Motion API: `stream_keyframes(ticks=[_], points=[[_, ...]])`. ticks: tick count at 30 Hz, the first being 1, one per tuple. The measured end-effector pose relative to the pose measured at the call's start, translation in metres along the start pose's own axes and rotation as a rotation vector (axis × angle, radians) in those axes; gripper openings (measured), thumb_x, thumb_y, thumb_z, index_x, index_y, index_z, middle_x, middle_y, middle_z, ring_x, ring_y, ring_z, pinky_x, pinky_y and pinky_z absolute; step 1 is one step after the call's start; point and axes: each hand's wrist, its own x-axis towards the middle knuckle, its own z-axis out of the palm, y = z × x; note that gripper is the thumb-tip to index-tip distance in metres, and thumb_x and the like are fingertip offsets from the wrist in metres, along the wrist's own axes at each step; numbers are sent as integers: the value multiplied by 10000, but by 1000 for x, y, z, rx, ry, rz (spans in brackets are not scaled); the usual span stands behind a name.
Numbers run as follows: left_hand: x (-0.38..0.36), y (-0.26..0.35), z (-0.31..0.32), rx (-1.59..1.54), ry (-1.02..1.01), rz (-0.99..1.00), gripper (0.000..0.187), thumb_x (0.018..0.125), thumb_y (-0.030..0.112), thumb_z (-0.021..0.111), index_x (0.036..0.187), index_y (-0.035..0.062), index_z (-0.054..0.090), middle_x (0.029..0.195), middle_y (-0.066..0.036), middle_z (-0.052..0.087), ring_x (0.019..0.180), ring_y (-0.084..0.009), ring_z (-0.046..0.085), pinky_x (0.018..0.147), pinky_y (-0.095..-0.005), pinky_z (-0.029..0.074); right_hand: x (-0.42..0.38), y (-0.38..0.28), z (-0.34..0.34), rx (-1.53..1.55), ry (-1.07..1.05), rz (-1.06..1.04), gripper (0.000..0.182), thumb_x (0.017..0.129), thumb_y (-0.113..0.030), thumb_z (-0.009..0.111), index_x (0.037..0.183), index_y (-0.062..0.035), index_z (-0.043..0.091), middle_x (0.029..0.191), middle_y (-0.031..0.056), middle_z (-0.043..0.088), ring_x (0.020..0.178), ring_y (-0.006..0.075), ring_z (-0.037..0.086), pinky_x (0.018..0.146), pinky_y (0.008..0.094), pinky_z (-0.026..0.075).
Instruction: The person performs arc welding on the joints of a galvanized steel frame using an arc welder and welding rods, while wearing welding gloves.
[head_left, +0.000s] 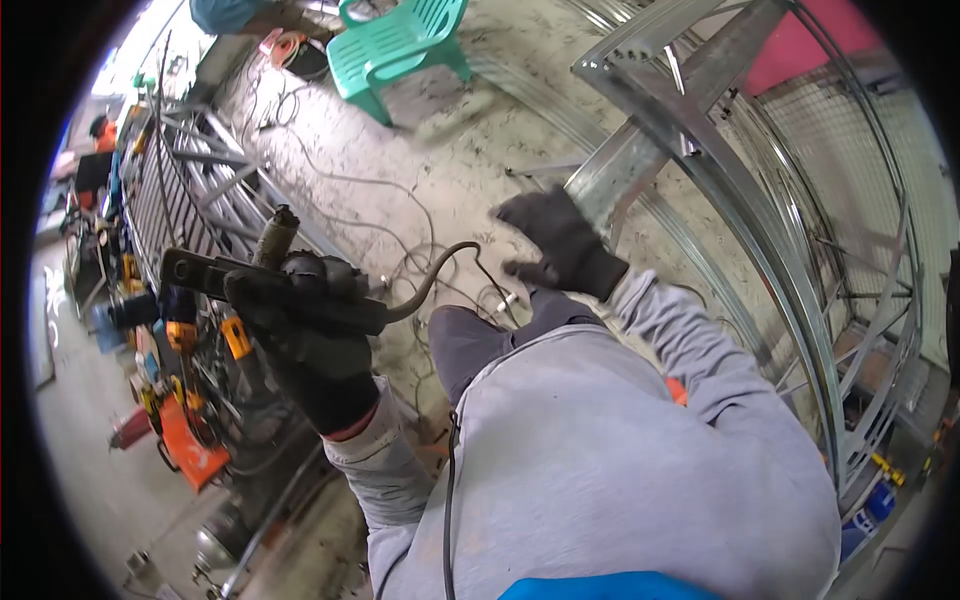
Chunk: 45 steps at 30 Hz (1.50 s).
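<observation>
The tool (345, 312), a dark, flat-sided bar with a rough grey stub (276, 237) above it and a curved cord (425, 292) at one end, is raised in the left hand (310, 340). The frame (745, 220) is shiny bare metal, its bars long and bowed. The chair (400, 50) is green plastic, its back slatted. Both gloves (345, 400) are matte black. The left grip is wrapped round the tool; the right hand (560, 240), blurred, is held forward just beside the frame, its grip loose, fingers parted.
</observation>
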Motion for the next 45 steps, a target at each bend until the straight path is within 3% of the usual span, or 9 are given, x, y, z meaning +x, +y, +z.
stream_keyframes(ticks=[8, 13, 20, 26, 29, 33, 39, 40, 45], points=[[107, -17, 13, -66, -492, -367, 536, 1027, 656, 473, 1024, 125, 541, 844, -39, 529, 662, -203, 453, 544, -376, 370, 53, -16, 86, 466, 100, 233, 500, 726, -345, 792, 1135, -77, 684, 1014, 174, 686, 966, 392, 663, 843, 458, 531], [173, -26, -3, 50, -265, -283, 540, 1035, 626, 492, 1053, 87, 527, 835, -61, 518, 613, -216, 466, 536, -384, 417, 73, 8, 123, 139, 139, 548, 209, 738, -182, 802, 862, -105, 653, 798, 105, 636, 754, 332, 659, 659, 418, 515], [295, 5, -48, 117, -330, -465, 571, 1029, 649, 476, 1027, 79, 509, 768, -65, 501, 612, -230, 503, 538, -404, 456, 135, 32, 160, -22, 450, 860, 141, 772, -242, 758, 837, -123, 719, 789, 137, 678, 739, 363, 679, 683, 477, 538], [366, 70, -51, -150, -624, -591, 518, 1049, 622, 441, 998, 112, 516, 764, -25, 450, 617, -212, 402, 520, -371, 368, 118, 62, 210, -33, 158, 1392, 223, 790, -350, 683, 862, -149, 743, 887, 152, 736, 856, 379, 721, 751, 498, 565], [382, 93, -30, -164, -720, -591, 600, 1057, 577, 467, 1291, 30, 544, 735, 22, 426, 622, -151, 372, 481, -335, 326, 83, 53, 244, -8, 348, 1567, 190, 812, -346, 709, 879, -174, 754, 885, 144, 736, 884, 372, 724, 784, 504, 571], [435, 113, 17, 48, -1060, -668, 574, 1065, 545, 480, 1508, 181, 496, 728, 45, 425, 614, -80, 371, 475, -275, 297, 26, 24, 290, 180, 644, 1851, 226, 871, -319, 648, 894, -109, 728, 963, 179, 720, 912, 409, 695, 817, 499, 549], [454, 137, 117, -115, -1022, -405, 461, 1089, 396, 511, 1460, 122, 525, 662, 46, 423, 494, -49, 343, 417, -228, 304, -33, -62, 364, -98, 1405, 1991, 212, 994, -219, 561, 965, -88, 725, 882, 180, 710, 846, 374, 688, 749, 456, 524], [469, 147, 131, -166, -1113, -581, 501, 1085, 356, 509, 1451, 14, 483, 678, 37, 467, 509, -42, 389, 443, -219, 351, -40, -80, 367, 11, 1479, 2193, 209, 998, -220, 556, 982, -87, 717, 902, 180, 706, 863, 373, 685, 761, 456, 524], [545, 179, 211, 85, -1466, -1063, 255, 1023, 290, 580, 1110, 51, 574, 696, -8, 456, 598, -125, 476, 571, -343, 502, -96, -134, 294, -217, 1749, 2502, 213, 1019, -226, 534, 1071, -81, 681, 1002, 177, 688, 944, 365, 672, 820, 455, 525]])
